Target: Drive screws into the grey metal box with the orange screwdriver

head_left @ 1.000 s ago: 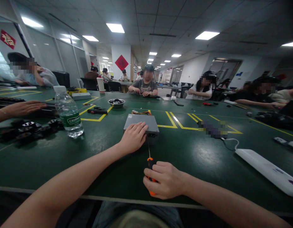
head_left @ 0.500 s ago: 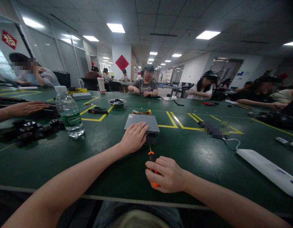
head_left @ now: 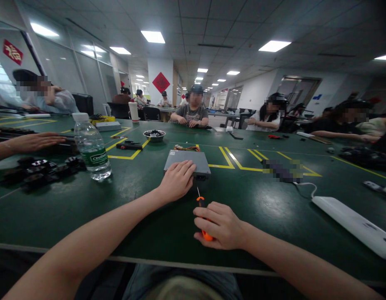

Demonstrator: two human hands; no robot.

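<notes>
A grey metal computer power supply (head_left: 197, 160) lies on the green table in front of me, its socket side facing me and coloured cables behind it. My left hand (head_left: 179, 179) rests on its top left part, palm down with fingers stretched out flat; its thumb is hidden. My right hand (head_left: 221, 225) is wrapped round the orange and black handle of a screwdriver (head_left: 200, 201). The thin shaft points up and away toward the near face of the power supply, below the socket. Whether the tip touches a screw is too small to tell.
At left stand a water bottle (head_left: 94, 154) and a pile of black parts (head_left: 39, 171), with another person's hand (head_left: 36, 143) nearby. A metal bowl (head_left: 154, 136) and a black tool (head_left: 129, 146) lie beyond. A white power strip (head_left: 352, 225) sits at right.
My right hand and the screwdriver handle have shifted slightly up and right, with the fingers a little differently placed on it. My left hand and the power supply have stayed put.
</notes>
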